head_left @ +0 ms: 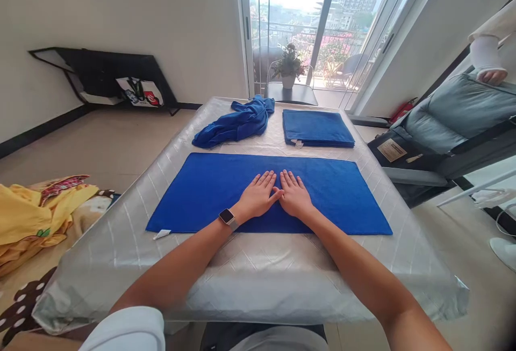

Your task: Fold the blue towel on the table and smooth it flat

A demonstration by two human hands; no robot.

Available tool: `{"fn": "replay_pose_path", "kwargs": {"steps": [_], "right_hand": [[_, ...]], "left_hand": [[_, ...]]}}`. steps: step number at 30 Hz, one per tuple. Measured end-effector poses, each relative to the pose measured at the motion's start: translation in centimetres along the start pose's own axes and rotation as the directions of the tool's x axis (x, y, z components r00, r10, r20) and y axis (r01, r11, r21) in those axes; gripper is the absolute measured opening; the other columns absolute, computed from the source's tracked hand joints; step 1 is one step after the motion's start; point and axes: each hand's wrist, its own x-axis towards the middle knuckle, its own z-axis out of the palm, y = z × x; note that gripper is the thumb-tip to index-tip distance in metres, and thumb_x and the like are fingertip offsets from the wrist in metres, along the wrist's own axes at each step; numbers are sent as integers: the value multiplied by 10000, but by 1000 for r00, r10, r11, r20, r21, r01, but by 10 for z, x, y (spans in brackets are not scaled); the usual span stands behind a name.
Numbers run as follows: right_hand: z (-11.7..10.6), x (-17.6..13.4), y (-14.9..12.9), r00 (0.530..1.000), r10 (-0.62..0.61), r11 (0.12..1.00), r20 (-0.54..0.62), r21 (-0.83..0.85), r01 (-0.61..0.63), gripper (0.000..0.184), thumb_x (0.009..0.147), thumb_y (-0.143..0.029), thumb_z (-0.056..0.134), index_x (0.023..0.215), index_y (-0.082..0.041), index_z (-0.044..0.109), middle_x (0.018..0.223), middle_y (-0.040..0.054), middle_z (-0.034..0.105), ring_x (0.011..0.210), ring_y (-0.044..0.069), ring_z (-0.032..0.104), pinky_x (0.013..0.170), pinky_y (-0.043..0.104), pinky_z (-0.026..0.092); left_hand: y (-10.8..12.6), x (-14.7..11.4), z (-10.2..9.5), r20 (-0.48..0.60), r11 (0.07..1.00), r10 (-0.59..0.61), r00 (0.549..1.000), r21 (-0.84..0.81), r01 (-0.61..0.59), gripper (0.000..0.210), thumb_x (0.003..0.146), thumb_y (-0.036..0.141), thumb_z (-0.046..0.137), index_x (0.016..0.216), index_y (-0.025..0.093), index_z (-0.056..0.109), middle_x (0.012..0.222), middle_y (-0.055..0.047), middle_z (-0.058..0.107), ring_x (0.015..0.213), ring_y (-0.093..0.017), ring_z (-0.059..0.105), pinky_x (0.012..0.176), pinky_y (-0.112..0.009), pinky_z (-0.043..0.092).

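A blue towel [338, 195] lies spread flat and smooth across the near half of the table, with a white tag at its near left corner. My left hand [258, 196], with a watch on its wrist, rests palm down on the middle of the towel. Beside it my right hand [295, 194] is also palm down on the cloth. Both hands have their fingers stretched out, and the thumbs meet or nearly meet. Beyond the towel sit a crumpled blue towel [237, 122] on the left and a stack of folded blue towels [317, 125] on the right.
A silvery cloth covers the table [274, 270]. Yellow fabric [40, 222] is heaped at the left. At the right a person [489, 61] is beside a grey cushion [451, 109]. A potted plant [288, 66] stands on a chair beyond the table, before the glass door.
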Motion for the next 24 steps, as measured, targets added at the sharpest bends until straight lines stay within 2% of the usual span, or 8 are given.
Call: {"fn": "replay_pose_path", "kwargs": {"steps": [3, 6, 14, 18, 24], "right_hand": [[-2, 0, -1, 1000, 10, 1000, 9, 11, -10, 719, 1089, -498, 173, 1679, -90, 226, 1742, 86, 167, 1622, 227, 129, 1316, 440, 101], [-6, 0, 4, 999, 37, 999, 18, 31, -37, 738, 1088, -528, 149, 1681, -94, 218, 1745, 85, 167, 1622, 222, 126, 1316, 433, 86], [-14, 5, 45, 983, 182, 983, 27, 25, -183, 759, 1088, -566, 141, 1685, -100, 194, 1755, 89, 145, 1624, 227, 108, 1312, 439, 75], [-17, -5, 98, 964, 265, 964, -1, -10, -265, 754, 1081, -550, 157, 1683, -97, 206, 1753, 103, 163, 1621, 238, 129, 1310, 441, 103], [-22, -50, 213, 922, 384, 921, -45, -54, -386, 771, 1066, -505, 148, 1664, -24, 215, 1743, 148, 197, 1611, 261, 181, 1308, 455, 162]], "left_hand": [[-2, 0, -3, 19, 1000, -21, 1000, 24, 21, 764, 1082, 579, 153, 1636, 79, 320, 1702, -130, 294, 1601, -233, 219, 1323, -421, 154], [-12, 2, -7, 28, 995, -92, 995, 49, 91, 795, 1076, 597, 125, 1637, 63, 308, 1711, -140, 263, 1606, -237, 197, 1324, -416, 133], [-62, 1, -18, 54, 939, -343, 938, 52, 341, 875, 1052, 653, 107, 1645, 25, 241, 1722, -168, 207, 1614, -266, 160, 1319, -468, 120], [-108, -19, -24, 40, 894, -446, 894, 66, 443, 868, 1046, 653, 124, 1648, 40, 244, 1718, -175, 215, 1609, -283, 179, 1309, -491, 152], [-188, -75, -38, -13, 786, -615, 788, 75, 614, 870, 1038, 638, 171, 1641, 16, 247, 1715, -191, 222, 1605, -306, 194, 1300, -501, 175]]}}
